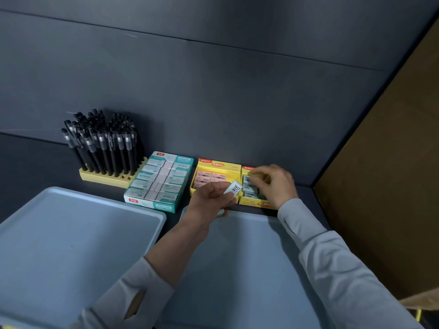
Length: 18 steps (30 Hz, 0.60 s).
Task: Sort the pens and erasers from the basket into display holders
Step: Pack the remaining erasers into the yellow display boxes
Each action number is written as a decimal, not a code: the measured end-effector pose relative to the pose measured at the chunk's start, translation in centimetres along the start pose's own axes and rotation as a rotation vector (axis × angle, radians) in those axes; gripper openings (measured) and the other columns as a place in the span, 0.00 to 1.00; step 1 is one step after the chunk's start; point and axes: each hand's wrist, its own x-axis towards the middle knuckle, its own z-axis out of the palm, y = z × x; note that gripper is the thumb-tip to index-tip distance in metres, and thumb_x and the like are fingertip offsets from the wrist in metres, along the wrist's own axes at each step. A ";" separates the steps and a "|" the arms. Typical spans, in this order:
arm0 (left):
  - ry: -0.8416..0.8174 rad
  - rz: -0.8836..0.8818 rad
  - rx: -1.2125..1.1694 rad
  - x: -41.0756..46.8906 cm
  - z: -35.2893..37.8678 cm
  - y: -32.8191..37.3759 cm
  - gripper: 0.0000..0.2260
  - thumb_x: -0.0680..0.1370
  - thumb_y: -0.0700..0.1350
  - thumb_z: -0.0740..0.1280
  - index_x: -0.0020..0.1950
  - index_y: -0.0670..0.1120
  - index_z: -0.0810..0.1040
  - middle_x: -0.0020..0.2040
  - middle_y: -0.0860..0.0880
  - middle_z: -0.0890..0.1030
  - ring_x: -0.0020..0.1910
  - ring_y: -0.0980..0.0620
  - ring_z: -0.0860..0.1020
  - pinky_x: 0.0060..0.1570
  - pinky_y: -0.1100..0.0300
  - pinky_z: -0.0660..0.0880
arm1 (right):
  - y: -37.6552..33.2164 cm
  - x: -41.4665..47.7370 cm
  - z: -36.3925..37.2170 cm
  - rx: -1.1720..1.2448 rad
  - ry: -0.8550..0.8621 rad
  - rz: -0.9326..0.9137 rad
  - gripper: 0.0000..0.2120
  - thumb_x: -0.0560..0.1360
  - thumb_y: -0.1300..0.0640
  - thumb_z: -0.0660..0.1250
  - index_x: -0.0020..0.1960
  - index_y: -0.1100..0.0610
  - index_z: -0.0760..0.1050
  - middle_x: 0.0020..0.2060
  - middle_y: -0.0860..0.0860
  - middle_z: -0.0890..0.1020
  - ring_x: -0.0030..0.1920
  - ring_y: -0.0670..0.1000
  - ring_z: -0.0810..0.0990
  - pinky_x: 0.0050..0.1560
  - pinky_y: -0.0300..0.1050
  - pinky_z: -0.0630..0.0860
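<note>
Eraser [234, 187] white with barcode label, pinched in left grip [211, 198], right grip [275, 184] grasping yellowish eraser [258, 176]

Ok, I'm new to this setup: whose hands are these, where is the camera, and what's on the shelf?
There is no machine here, just a person's two bare hands, filmed by one wide-angle camera worn on their head and looking down. On the dark shelf, from the left, are black pens standing in a yellow holder, a teal box of white erasers, a yellow box of pink erasers, and a second yellow box. Nearer the camera sit the left blue bin and the right blue bin. The left hand pinches a barcoded eraser. The right hand reaches into the second yellow box; whether it grips anything is unclear.
</note>
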 end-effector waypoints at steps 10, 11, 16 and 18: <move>0.011 -0.259 -0.277 -0.2 1.8 0.5 0.04 0.79 0.44 0.66 0.48 0.43 0.77 0.39 0.47 0.80 0.37 0.52 0.80 0.32 0.63 0.77 | -2.3 -2.0 -2.2 0.794 -0.305 0.189 0.03 0.74 0.67 0.70 0.47 0.63 0.81 0.34 0.52 0.83 0.32 0.45 0.80 0.35 0.35 0.78; 0.011 -0.360 -0.407 -0.4 1.8 0.7 0.07 0.80 0.46 0.65 0.47 0.42 0.76 0.38 0.45 0.79 0.37 0.49 0.79 0.35 0.60 0.78 | -1.8 -2.1 -2.5 0.814 -0.273 0.210 0.04 0.74 0.68 0.70 0.46 0.61 0.82 0.37 0.53 0.84 0.36 0.47 0.82 0.40 0.37 0.79; -0.057 -0.481 -0.537 -0.6 1.4 0.6 0.06 0.79 0.36 0.58 0.49 0.40 0.74 0.44 0.41 0.75 0.47 0.41 0.77 0.59 0.43 0.74 | 0.3 -2.3 -3.1 0.835 -0.301 0.192 0.16 0.72 0.73 0.68 0.54 0.57 0.81 0.46 0.55 0.85 0.46 0.51 0.84 0.51 0.44 0.81; -0.097 -0.443 -0.472 -0.9 1.4 0.7 0.13 0.76 0.29 0.54 0.53 0.40 0.74 0.49 0.40 0.74 0.53 0.39 0.77 0.62 0.44 0.73 | 0.5 -2.4 -3.2 0.831 -0.304 0.190 0.16 0.72 0.72 0.69 0.57 0.58 0.80 0.48 0.56 0.85 0.46 0.51 0.84 0.52 0.45 0.81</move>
